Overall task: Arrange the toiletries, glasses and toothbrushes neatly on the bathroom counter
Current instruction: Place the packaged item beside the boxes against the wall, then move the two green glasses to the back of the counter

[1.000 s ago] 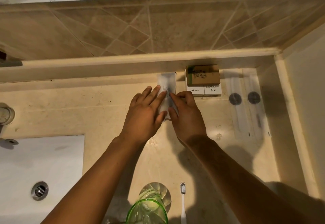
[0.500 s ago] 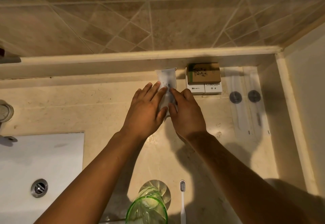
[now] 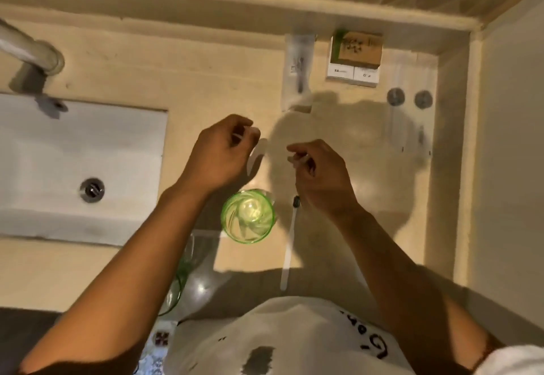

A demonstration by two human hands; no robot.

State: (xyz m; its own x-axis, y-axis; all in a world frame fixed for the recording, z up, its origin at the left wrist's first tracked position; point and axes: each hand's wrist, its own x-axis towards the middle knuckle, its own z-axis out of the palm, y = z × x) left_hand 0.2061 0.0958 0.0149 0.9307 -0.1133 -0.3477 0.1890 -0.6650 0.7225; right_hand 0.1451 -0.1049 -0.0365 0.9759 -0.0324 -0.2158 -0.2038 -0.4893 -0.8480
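Both hands are now lifting clear of the flat clear plastic sachet (image 3: 298,65), leaving it lying square against the back ledge just left of the brown-and-white cardboard box (image 3: 355,58); that item looks placed. The left hand (image 3: 219,155) and right hand (image 3: 322,174) are hovering between the sachet and the green glass tumbler (image 3: 248,215), fingers curling loosely, apparently holding nothing.

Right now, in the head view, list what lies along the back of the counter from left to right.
Faucet → clear sachet → brown box stacked on white boxes → two long clear packets with round grey seals, next to the side wall.
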